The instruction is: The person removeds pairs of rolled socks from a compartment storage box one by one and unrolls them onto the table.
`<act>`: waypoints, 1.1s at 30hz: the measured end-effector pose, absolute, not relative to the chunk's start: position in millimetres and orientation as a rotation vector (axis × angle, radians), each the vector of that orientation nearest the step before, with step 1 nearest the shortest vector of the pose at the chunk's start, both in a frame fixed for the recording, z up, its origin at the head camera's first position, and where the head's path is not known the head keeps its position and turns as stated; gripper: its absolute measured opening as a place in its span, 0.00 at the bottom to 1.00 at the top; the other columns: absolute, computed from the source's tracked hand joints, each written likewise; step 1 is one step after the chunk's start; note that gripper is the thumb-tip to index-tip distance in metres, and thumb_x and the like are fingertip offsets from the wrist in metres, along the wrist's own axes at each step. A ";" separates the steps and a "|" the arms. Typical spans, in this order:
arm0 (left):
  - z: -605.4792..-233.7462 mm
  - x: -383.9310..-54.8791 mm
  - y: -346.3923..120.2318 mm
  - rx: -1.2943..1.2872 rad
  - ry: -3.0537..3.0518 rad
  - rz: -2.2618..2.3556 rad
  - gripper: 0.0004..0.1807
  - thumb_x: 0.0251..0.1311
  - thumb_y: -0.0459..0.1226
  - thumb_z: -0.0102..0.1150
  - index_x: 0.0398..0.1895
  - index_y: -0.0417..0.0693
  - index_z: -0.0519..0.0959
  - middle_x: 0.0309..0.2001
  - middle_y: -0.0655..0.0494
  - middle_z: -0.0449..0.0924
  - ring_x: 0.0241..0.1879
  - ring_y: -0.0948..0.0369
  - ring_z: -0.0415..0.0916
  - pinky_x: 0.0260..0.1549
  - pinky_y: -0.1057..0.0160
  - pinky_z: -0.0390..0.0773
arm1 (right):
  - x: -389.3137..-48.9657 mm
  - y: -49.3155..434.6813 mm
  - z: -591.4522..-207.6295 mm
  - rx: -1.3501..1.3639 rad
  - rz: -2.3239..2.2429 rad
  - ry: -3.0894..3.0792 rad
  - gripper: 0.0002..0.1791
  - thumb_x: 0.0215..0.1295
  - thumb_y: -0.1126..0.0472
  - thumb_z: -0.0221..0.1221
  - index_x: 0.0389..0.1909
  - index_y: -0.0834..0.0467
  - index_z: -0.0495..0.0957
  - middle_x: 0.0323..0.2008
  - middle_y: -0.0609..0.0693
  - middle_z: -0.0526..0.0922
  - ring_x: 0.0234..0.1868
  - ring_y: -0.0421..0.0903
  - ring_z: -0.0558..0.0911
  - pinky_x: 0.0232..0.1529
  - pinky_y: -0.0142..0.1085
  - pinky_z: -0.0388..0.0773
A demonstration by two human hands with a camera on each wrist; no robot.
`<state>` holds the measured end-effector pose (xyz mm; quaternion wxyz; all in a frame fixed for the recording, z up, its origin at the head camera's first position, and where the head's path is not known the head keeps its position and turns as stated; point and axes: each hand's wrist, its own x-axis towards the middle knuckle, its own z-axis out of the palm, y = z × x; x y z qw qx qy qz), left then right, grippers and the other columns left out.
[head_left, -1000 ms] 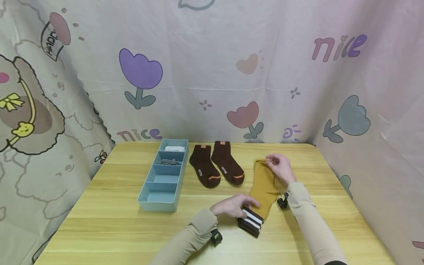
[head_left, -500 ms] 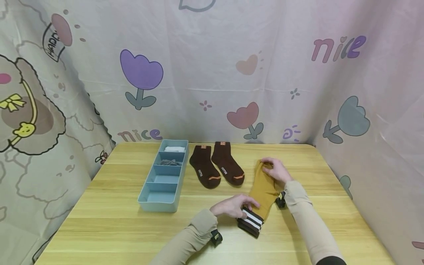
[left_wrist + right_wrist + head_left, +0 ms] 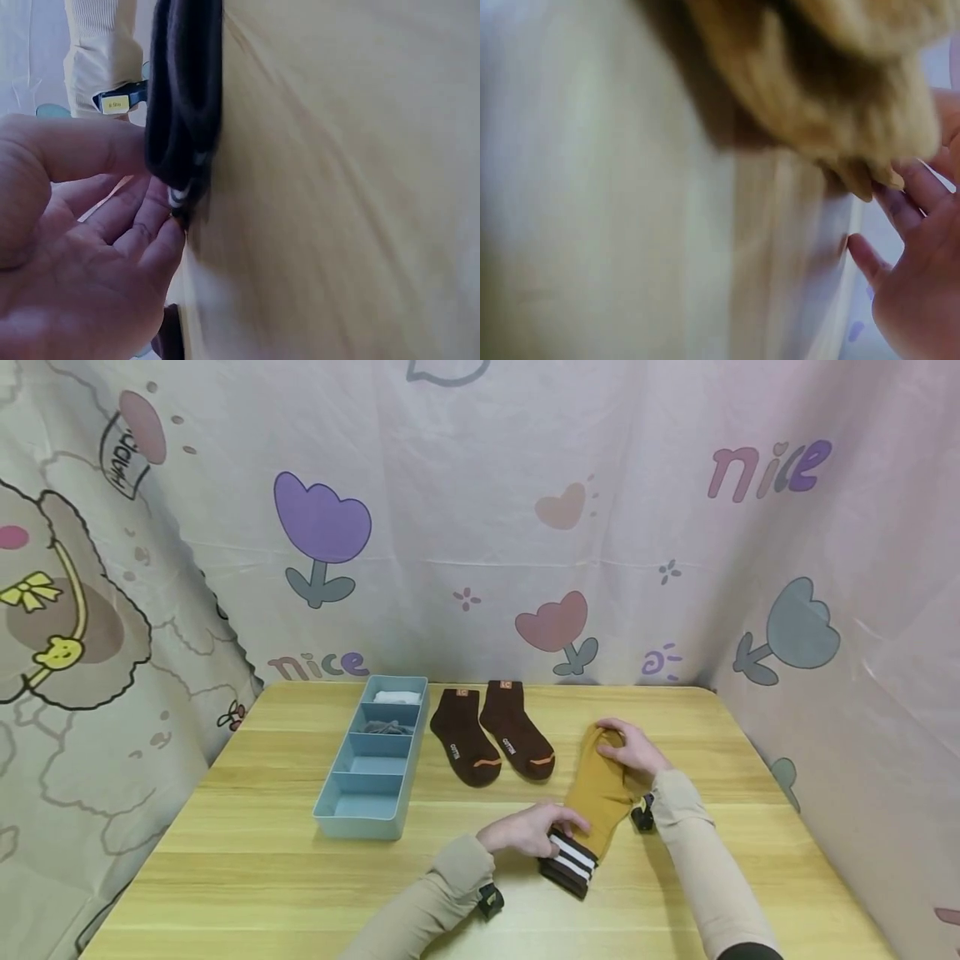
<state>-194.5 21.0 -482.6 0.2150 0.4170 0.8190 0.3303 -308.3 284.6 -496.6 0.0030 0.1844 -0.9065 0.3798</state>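
A pair of mustard socks (image 3: 596,789) with brown cuffs and white stripes lies stacked on the right half of the table. At the cuff end, my left hand (image 3: 528,829) holds them between thumb and fingers. In the left wrist view the layered dark cuff (image 3: 187,82) stands beside the thumb. My right hand (image 3: 633,748) grips the far toe end, its fingers curled over the edge, and the fabric bends up there. The right wrist view shows the rounded mustard folds (image 3: 840,97) close up, with fingers (image 3: 926,184) behind them.
Two brown socks (image 3: 467,739) with orange toe marks lie flat left of the mustard pair. Beside them stands a long blue-grey divided box (image 3: 401,802); its far compartments hold a white item (image 3: 396,697) and a grey item (image 3: 384,727). A patterned curtain (image 3: 450,527) backs the wooden table (image 3: 247,852).
My right hand has slid its fingers over the toe end, which now bends up slightly toward me. The left hand has stayed at the cuff.
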 end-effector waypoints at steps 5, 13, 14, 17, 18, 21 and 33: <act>-476.5 -186.7 23.5 1.264 2.320 0.752 0.26 0.55 0.24 0.65 0.58 0.47 0.80 0.54 0.52 0.82 0.51 0.66 0.76 0.53 0.77 0.72 | -299.1 294.9 -493.5 0.533 1.173 -2.849 0.29 0.64 0.67 0.64 0.64 0.72 0.70 0.63 0.73 0.74 0.67 0.72 0.68 0.72 0.63 0.59; -471.9 -178.6 25.6 1.359 2.403 0.599 0.27 0.54 0.33 0.71 0.60 0.53 0.79 0.60 0.57 0.78 0.55 0.70 0.72 0.56 0.79 0.68 | -277.8 316.0 -486.8 0.404 1.085 -2.914 0.29 0.64 0.63 0.64 0.64 0.71 0.71 0.64 0.76 0.71 0.66 0.75 0.68 0.69 0.66 0.62; -471.8 -178.1 25.7 1.370 2.402 0.597 0.27 0.54 0.31 0.70 0.60 0.52 0.79 0.61 0.57 0.78 0.55 0.69 0.73 0.57 0.78 0.68 | -274.2 319.2 -486.2 0.382 1.065 -2.923 0.29 0.64 0.63 0.65 0.63 0.70 0.71 0.64 0.76 0.71 0.66 0.76 0.68 0.69 0.67 0.62; -470.9 -176.9 26.3 1.387 2.393 0.600 0.29 0.54 0.25 0.67 0.61 0.51 0.78 0.62 0.56 0.77 0.55 0.69 0.74 0.58 0.78 0.68 | -262.7 329.9 -484.8 0.313 1.020 -2.950 0.30 0.63 0.62 0.65 0.62 0.71 0.71 0.63 0.77 0.71 0.65 0.77 0.68 0.67 0.67 0.63; -470.7 -176.8 26.7 1.384 2.392 0.603 0.31 0.53 0.23 0.66 0.61 0.52 0.78 0.62 0.56 0.77 0.55 0.69 0.74 0.57 0.78 0.68 | -259.2 333.9 -484.7 0.292 1.000 -2.956 0.30 0.62 0.62 0.65 0.62 0.71 0.72 0.63 0.77 0.71 0.65 0.77 0.68 0.66 0.68 0.64; -469.4 -177.6 28.9 1.377 2.388 0.622 0.35 0.49 0.18 0.62 0.62 0.51 0.77 0.63 0.56 0.76 0.54 0.68 0.74 0.53 0.79 0.70 | -248.5 346.6 -483.9 0.230 0.938 -2.974 0.30 0.61 0.59 0.66 0.61 0.70 0.73 0.62 0.77 0.72 0.63 0.77 0.69 0.63 0.68 0.66; -471.8 -189.4 50.5 1.345 2.497 0.551 0.40 0.46 0.17 0.62 0.64 0.56 0.75 0.66 0.60 0.69 0.58 0.67 0.73 0.37 0.81 0.73 | -214.7 388.1 -476.3 -0.093 0.802 -3.146 0.39 0.65 0.48 0.62 0.65 0.74 0.66 0.64 0.80 0.66 0.64 0.79 0.66 0.62 0.69 0.64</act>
